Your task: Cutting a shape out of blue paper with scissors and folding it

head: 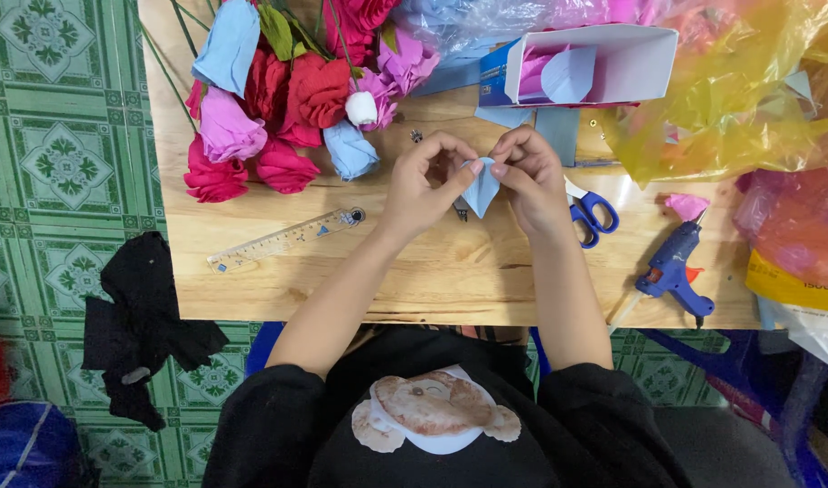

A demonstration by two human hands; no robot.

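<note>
Over the near edge of the wooden table (360, 280), the left hand (423, 185) and right hand (531, 176) both pinch a pale blue paper petal (481, 188) between fingertips; judging by this, the petal is being shaped, which calls for small, even curling. Beyond lie blue-handled scissors (593, 215), a blue glue gun (674, 269), and farther off, finished paper roses (287, 99).

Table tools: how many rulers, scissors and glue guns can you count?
Ruler: 1
Scissors: 1
Glue gun: 1
Total: 3
Not counted: the blue paper petal pinched between the left hand and the right hand.
</note>
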